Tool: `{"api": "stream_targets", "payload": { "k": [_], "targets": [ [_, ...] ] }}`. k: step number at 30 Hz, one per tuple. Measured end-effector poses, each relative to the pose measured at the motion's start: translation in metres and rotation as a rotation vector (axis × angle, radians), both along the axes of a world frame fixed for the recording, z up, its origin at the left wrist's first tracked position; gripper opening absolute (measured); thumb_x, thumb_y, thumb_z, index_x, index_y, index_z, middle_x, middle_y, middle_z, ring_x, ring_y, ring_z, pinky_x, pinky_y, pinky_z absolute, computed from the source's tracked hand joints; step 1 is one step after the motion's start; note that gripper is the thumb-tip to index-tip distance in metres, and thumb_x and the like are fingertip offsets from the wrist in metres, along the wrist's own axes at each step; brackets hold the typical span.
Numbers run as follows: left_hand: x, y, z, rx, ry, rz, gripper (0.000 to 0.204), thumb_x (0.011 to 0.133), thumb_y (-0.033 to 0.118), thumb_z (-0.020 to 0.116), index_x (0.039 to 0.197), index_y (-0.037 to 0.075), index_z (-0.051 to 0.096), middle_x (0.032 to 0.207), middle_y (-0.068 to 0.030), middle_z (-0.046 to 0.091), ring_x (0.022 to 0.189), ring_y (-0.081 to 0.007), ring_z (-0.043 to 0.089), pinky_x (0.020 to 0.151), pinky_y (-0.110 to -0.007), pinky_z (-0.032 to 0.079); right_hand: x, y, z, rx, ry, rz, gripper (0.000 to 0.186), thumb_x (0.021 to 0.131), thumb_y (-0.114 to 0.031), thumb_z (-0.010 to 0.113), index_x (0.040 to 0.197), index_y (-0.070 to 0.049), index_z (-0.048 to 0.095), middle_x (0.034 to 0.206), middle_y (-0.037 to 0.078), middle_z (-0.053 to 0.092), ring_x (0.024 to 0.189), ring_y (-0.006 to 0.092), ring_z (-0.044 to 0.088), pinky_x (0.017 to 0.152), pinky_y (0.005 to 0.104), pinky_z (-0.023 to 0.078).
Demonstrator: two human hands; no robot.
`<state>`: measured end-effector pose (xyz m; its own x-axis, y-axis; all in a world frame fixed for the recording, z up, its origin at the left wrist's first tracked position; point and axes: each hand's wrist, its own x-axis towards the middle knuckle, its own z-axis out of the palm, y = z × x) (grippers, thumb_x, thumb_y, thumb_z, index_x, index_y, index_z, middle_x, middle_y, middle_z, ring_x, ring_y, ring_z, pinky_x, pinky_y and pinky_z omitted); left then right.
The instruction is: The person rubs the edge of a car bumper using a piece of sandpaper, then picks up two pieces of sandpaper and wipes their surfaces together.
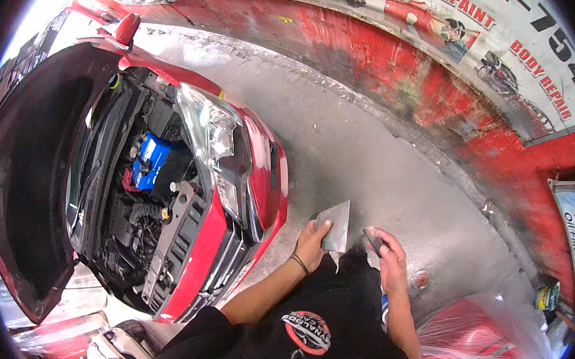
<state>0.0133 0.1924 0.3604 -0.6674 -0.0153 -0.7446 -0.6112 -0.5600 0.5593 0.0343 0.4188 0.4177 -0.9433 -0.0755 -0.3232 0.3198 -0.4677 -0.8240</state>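
Observation:
My left hand (311, 245) is closed on the near edge of a flat grey square plate (338, 227), its thumb pressed on the upper face. The plate is tilted, and a thin pale strip hangs below it. To the right, my right hand (393, 263) pinches a small dark flat piece (373, 240); its kind is too small to make out. The piece and the plate are apart. Both hands are in front of my black shirt (267, 346), above the grey floor.
A red car (206, 267) stands at the left with its hood (36, 165) raised, a blue battery (151, 160) in the engine bay. A red wall (431, 114) with banners curves along the right. Plastic sheeting (482, 329) covers something red at the lower right.

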Motion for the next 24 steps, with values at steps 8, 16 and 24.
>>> {"api": "stream_targets", "payload": {
  "k": [8, 16, 24],
  "targets": [
    [-0.063, 0.018, 0.037, 0.612, -0.050, 0.032, 0.041, 0.105, 0.053, 0.061, 0.085, 0.018, 0.064, 0.067, 0.0055, 0.050, 0.052, -0.0064, 0.044, 0.051, -0.025, 0.037, -0.066, -0.006, 0.103, 0.598, 0.625, 0.355, 0.038, 0.083, -0.015, 0.075, 0.119, -0.002, 0.074, 0.129, 0.017, 0.068, 0.129, 0.0379, 0.060, 0.111, 0.0464, 0.046],
    [-0.178, 0.015, 0.090, 0.362, 0.078, -0.436, 0.032, 0.107, 0.042, 0.063, 0.106, 0.010, 0.065, 0.075, 0.0008, 0.067, 0.050, -0.0080, 0.059, 0.046, -0.025, 0.047, -0.196, 0.016, 0.041, 0.146, 0.066, -0.252, 0.044, 0.102, -0.029, 0.063, 0.139, -0.007, 0.062, 0.136, 0.014, 0.065, 0.127, 0.0305, 0.062, 0.109, 0.0431, 0.050],
    [-0.367, -0.010, 0.080, -0.115, 0.565, -0.148, 0.039, 0.108, 0.026, 0.063, 0.137, 0.001, 0.058, 0.116, -0.0011, 0.069, 0.108, -0.0085, 0.061, 0.096, -0.031, 0.051, -0.304, 0.036, 0.104, -0.086, -0.516, -0.356, 0.042, 0.107, -0.044, 0.058, 0.138, -0.015, 0.059, 0.132, 0.005, 0.067, 0.105, 0.0244, 0.070, 0.081, 0.0430, 0.060]
  ]
}}
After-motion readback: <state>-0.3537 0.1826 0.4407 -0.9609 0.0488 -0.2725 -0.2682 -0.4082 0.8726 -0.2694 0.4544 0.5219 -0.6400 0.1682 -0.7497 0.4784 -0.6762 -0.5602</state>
